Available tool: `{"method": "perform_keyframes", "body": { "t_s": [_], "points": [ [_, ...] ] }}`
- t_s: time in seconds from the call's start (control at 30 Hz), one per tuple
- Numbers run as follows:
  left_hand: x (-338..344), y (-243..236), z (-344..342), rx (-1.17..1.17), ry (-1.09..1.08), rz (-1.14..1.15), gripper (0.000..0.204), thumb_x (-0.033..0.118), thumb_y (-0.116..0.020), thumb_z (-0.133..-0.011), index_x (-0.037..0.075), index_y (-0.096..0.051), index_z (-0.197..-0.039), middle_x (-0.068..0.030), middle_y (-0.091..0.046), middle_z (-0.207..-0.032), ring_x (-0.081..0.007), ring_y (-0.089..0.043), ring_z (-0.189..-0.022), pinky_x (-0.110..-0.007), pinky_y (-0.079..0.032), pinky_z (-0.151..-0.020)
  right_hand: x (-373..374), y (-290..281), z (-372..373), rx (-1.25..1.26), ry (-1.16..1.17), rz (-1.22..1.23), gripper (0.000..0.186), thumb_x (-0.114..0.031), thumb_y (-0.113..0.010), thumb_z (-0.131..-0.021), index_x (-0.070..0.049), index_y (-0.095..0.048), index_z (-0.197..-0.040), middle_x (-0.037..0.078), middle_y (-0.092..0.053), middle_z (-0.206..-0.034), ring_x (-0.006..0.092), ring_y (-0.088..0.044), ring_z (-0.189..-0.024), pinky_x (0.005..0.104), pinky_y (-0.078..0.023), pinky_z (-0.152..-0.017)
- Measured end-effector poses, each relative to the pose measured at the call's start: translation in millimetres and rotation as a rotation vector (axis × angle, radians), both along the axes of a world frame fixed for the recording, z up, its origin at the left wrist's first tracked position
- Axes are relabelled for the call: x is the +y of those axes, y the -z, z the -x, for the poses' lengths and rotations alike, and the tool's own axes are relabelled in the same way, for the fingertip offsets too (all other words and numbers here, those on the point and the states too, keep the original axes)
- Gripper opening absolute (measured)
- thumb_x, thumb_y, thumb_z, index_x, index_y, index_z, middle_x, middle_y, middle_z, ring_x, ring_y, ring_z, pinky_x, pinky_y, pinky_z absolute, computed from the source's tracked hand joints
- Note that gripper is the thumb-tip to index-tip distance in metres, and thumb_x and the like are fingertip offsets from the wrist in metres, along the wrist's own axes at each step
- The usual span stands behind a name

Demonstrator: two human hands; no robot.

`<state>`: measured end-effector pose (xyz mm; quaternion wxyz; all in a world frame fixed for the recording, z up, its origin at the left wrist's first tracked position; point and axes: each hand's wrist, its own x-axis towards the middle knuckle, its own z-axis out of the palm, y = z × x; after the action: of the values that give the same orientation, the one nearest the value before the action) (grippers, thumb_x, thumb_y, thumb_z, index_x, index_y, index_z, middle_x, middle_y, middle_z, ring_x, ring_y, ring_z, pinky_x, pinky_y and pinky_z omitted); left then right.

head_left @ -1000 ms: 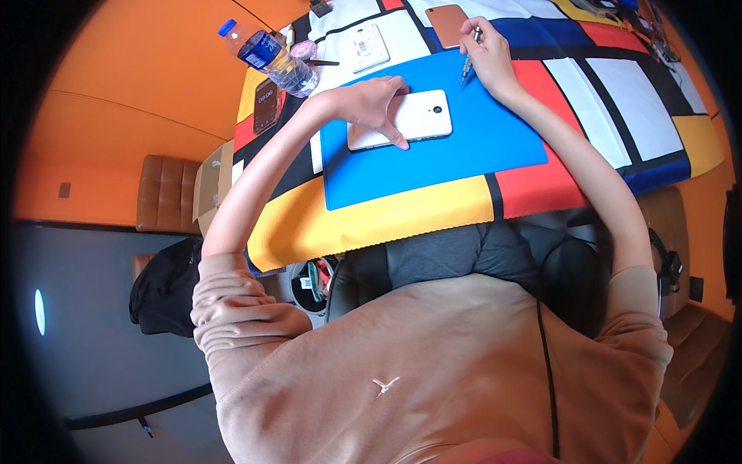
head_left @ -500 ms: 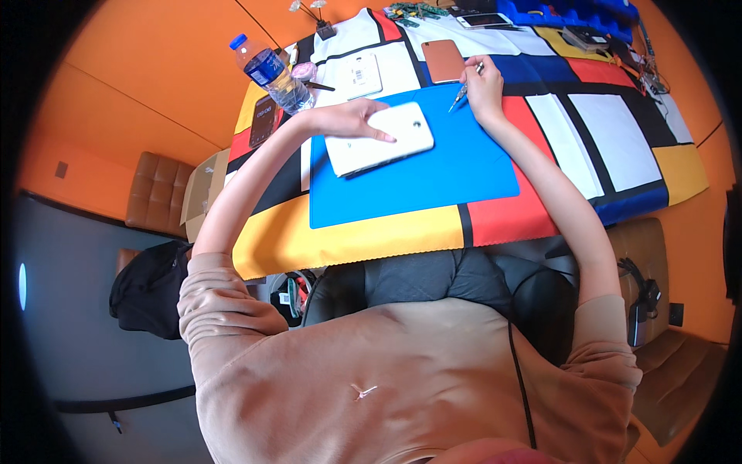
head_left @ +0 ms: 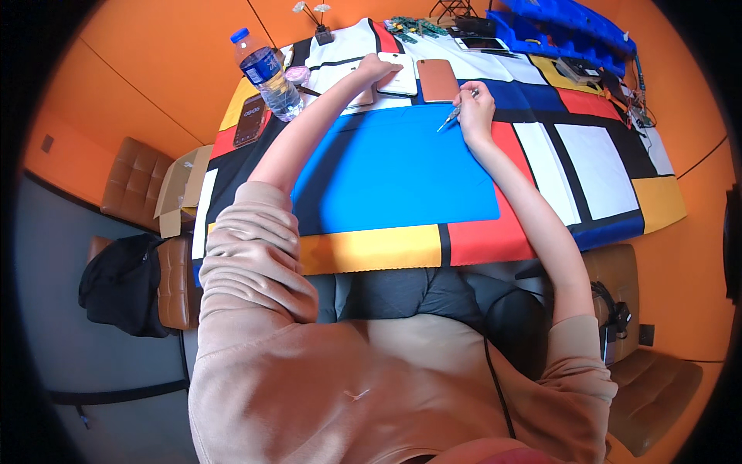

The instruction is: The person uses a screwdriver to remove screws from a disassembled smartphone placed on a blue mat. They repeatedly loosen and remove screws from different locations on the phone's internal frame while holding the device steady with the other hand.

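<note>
Nearest, a tan sweatshirt (head_left: 278,387) fills the foreground, and past it comes the tabletop (head_left: 371,249), dressed in a cloth (head_left: 510,185) of yellow, red, white, blue and black blocks. A flat, bright-blue rectangular mat (head_left: 402,178) lies on it.

Over the mat's far right part, the right hand (head_left: 478,112) has its fingers closed around a slim, silvery metal screwdriver-like tool (head_left: 450,118), tip slanting down toward the mat. Beyond the mat's far edge, the left hand (head_left: 377,68) is clamped on the upper left of a white, round-cornered smartphone (head_left: 396,83); whether the cloth bears its full weight, I cannot tell. The step in hand looks like placing or picking up this phone. The next move seems to call for a careful grip, as a reddish-brown flat phone (head_left: 437,81) sits just to its right.

To the left stand a clear, blue-capped plastic bottle (head_left: 267,73) and, nearer, a dark phone with a lit screen (head_left: 249,120). Farthest back are green circuit boards (head_left: 417,29), blue plastic bins (head_left: 564,35) and orange wall panels (head_left: 170,69).
</note>
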<state>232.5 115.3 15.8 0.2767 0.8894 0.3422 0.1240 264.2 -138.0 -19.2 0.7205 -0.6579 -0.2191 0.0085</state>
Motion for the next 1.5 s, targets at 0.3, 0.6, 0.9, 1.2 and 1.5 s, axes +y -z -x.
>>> {"method": "perform_keyframes", "body": {
  "t_s": [0.3,0.6,0.9,1.2,1.5],
  "points": [
    [-49.2,-27.5,-35.0,0.132,0.194,-0.743,0.046,0.05,-0.069,-0.088,0.007,-0.079,-0.103,-0.0113,-0.078,-0.096,-0.0274,-0.076,-0.088,-0.04,-0.061,-0.076,-0.6,-0.4,-0.1,-0.056,0.01,-0.023,0.009,-0.007,-0.055,-0.092,0.0,-0.06,-0.094,0.009,-0.067,-0.068,0.0176,-0.064,-0.062,0.0334,-0.048,-0.059],
    [-125.9,-32.3,-61.7,0.467,0.314,-0.564,0.061,0.069,-0.065,-0.085,0.023,-0.075,-0.124,-0.011,-0.075,-0.117,-0.0248,-0.074,-0.107,-0.04,-0.06,-0.085,-5.2,-12.5,9.0,-0.149,0.091,-0.113,0.01,-0.008,-0.055,-0.092,-0.001,-0.062,-0.091,0.01,-0.066,-0.071,0.017,-0.063,-0.063,0.0336,-0.049,-0.06],
    [-93.2,-31.3,-68.6,0.398,0.382,-0.27,0.048,0.054,-0.069,-0.079,0.015,-0.08,-0.106,-0.0084,-0.078,-0.093,-0.024,-0.077,-0.072,-0.037,-0.062,-0.058,-7.0,-16.2,40.1,-0.755,-0.166,0.196,0.018,-0.012,-0.059,-0.092,-0.01,-0.051,-0.108,0.014,-0.069,-0.076,0.0376,-0.071,-0.074,0.0485,-0.054,-0.066],
    [-105.9,-22.1,-71.3,0.361,0.439,-0.523,0.034,0.045,-0.067,-0.086,0.016,-0.077,-0.101,-0.0098,-0.077,-0.094,-0.0225,-0.077,-0.08,-0.036,-0.062,-0.073,-10.4,-20.8,30.6,-0.581,-0.002,0.06,0.009,-0.013,-0.056,-0.092,-0.007,-0.06,-0.098,0.016,-0.071,-0.079,0.037,-0.071,-0.074,0.0454,-0.053,-0.068],
    [-38.8,-30.3,-57.1,0.189,0.416,0.013,0.032,0.036,-0.063,-0.089,0.009,-0.072,-0.104,-0.0122,-0.076,-0.099,-0.0239,-0.077,-0.085,-0.036,-0.061,-0.077,-13.7,-20.8,-14.3,-0.159,0.049,0.151,0.024,-0.02,-0.055,-0.099,-0.003,-0.057,-0.116,0.011,-0.07,-0.08,0.0234,-0.067,-0.075,0.0383,-0.05,-0.078]
  ]
}}
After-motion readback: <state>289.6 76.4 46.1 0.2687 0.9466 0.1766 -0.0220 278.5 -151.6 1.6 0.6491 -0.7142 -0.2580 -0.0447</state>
